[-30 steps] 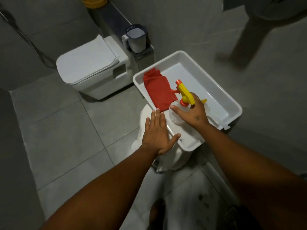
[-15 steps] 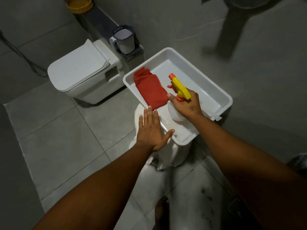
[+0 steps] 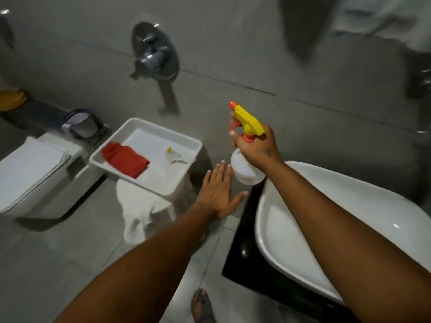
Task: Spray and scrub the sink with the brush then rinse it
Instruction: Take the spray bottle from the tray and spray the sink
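Observation:
My right hand (image 3: 258,146) grips the neck of a white spray bottle (image 3: 246,170) with a yellow and orange trigger head, held in the air just past the left rim of the white oval sink (image 3: 349,206). My left hand (image 3: 218,194) hovers flat and open, fingers spread, between the tray and the sink. A small brush (image 3: 173,156) with a yellow tip lies in the white tray (image 3: 105,166), beside a folded red cloth (image 3: 126,160).
The sink sits on a black counter (image 3: 242,259). The tray rests on a white stool (image 3: 142,210). A white toilet (image 3: 30,176) stands at the left, a chrome wall mixer (image 3: 154,57) on the grey wall behind. My foot (image 3: 203,306) shows below.
My right hand has lifted the spray bottle out of the tray and carried it right toward the sink. The view swung right, bringing the sink in. My left hand left the tray's edge.

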The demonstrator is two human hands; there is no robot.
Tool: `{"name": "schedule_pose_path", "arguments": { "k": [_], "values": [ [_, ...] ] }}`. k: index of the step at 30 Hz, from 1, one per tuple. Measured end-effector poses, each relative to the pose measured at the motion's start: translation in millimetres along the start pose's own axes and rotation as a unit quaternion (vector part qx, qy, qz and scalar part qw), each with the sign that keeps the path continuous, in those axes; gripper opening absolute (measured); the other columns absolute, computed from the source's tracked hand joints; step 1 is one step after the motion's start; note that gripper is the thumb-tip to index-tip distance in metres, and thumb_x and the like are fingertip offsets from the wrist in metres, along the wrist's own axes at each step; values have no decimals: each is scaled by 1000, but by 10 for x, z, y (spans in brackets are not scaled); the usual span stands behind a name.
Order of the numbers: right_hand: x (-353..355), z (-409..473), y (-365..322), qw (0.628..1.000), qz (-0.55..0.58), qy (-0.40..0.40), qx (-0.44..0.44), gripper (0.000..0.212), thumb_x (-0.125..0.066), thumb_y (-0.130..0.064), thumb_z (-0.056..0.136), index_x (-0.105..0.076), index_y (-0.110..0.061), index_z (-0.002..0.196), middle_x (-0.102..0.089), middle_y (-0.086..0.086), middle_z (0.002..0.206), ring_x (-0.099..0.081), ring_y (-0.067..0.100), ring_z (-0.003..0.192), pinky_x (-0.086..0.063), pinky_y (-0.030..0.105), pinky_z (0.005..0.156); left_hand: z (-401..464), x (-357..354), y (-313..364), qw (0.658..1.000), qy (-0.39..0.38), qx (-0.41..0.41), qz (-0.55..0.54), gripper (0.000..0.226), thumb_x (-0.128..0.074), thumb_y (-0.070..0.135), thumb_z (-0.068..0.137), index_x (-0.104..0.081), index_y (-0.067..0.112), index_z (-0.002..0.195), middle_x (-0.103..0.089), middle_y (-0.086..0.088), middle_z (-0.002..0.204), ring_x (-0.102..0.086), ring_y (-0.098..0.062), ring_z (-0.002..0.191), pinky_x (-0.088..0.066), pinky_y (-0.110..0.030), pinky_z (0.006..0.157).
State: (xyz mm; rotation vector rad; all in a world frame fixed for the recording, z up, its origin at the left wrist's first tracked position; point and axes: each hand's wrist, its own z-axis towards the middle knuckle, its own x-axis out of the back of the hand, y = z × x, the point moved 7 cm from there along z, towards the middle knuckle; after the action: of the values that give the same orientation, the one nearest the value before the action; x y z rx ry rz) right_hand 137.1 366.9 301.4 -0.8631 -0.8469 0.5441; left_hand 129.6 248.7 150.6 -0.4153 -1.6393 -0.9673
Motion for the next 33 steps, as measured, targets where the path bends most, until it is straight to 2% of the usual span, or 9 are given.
{"name": "schedule_pose_path", "arguments": {
  "k": [3, 6, 12, 15, 17, 20, 23, 27, 33],
  "values": [
    [926, -545, -137, 999, 34, 37, -14, 59, -65, -12, 83, -50, -43, 131, -68, -10, 108, -66, 11, 95, -60, 32, 68, -91, -186, 711, 998, -23, -51, 0, 95, -18, 78, 91, 0, 14, 159, 3, -12, 167, 5, -25, 153, 2, -44, 122],
    [1780, -1160, -122, 996, 15, 75, -40, 64, -64, -9, 81, -49, -46, 131, -66, -16, 103, -66, 10, 89, -58, 26, 64, -162, -412, 1145, 996, -47, -71, 14, 95, -20, 77, 92, -5, 12, 158, 0, -13, 167, 1, -26, 153, 1, -45, 122],
    [2783, -2427, 364, 973, -48, 100, -202, 59, -66, -4, 80, -58, -46, 120, -66, -9, 93, -66, 14, 80, -59, 34, 60, -289, -734, 1377, 991, -65, -69, 91, 90, -25, 67, 96, -8, 4, 157, -2, -18, 166, 2, -31, 153, 1, -48, 123],
    [2821, -2939, 717, 942, -77, 67, -321, 42, -69, -13, 78, -66, -34, 115, -69, -6, 93, -67, 17, 75, -60, 40, 66, -273, -678, 1270, 994, -32, -54, 87, 90, -29, 66, 97, -8, 2, 157, 0, -20, 165, 4, -33, 153, 2, -47, 123],
    [2809, -3153, 830, 922, -133, 47, -360, 43, -71, -22, 77, -65, -34, 118, -70, -9, 93, -67, 13, 75, -57, 32, 75, -241, -658, 1151, 996, -38, -29, 72, 92, -32, 66, 96, -7, 1, 156, 0, -20, 165, 4, -33, 153, 1, -47, 123],
    [2704, -3212, 810, 906, -233, -9, -354, 53, -73, -40, 73, -55, -50, 122, -67, -14, 83, -62, 7, 74, -45, 17, 68, -246, -671, 1046, 995, -57, -19, 75, 96, -32, 68, 95, -1, 0, 156, 5, -19, 165, 7, -32, 153, 2, -46, 123],
    [2577, -3168, 810, 877, -314, -69, -357, 66, -72, -55, 69, -46, -51, 129, -64, -8, 81, -59, 14, 76, -46, 23, 70, -253, -686, 1037, 994, -66, -27, 78, 97, -29, 69, 95, 4, 1, 156, 10, -18, 165, 11, -31, 152, 4, -45, 123],
    [2483, -3111, 844, 865, -318, -105, -373, 79, -73, -62, 63, -38, -52, 134, -64, -8, 96, -61, 18, 89, -52, 31, 80, -269, -679, 1044, 994, -73, -33, 68, 97, -27, 69, 95, 7, 2, 156, 14, -17, 165, 15, -29, 152, 7, -44, 123],
    [2552, -3037, 842, 838, -379, -107, -379, 73, -69, -62, 68, -39, -50, 133, -65, -3, 99, -62, 23, 88, -53, 32, 72, -272, -691, 1036, 995, -72, -44, 52, 97, -28, 69, 95, 8, 3, 156, 15, -15, 165, 15, -28, 152, 7, -45, 123]
  ]
}}
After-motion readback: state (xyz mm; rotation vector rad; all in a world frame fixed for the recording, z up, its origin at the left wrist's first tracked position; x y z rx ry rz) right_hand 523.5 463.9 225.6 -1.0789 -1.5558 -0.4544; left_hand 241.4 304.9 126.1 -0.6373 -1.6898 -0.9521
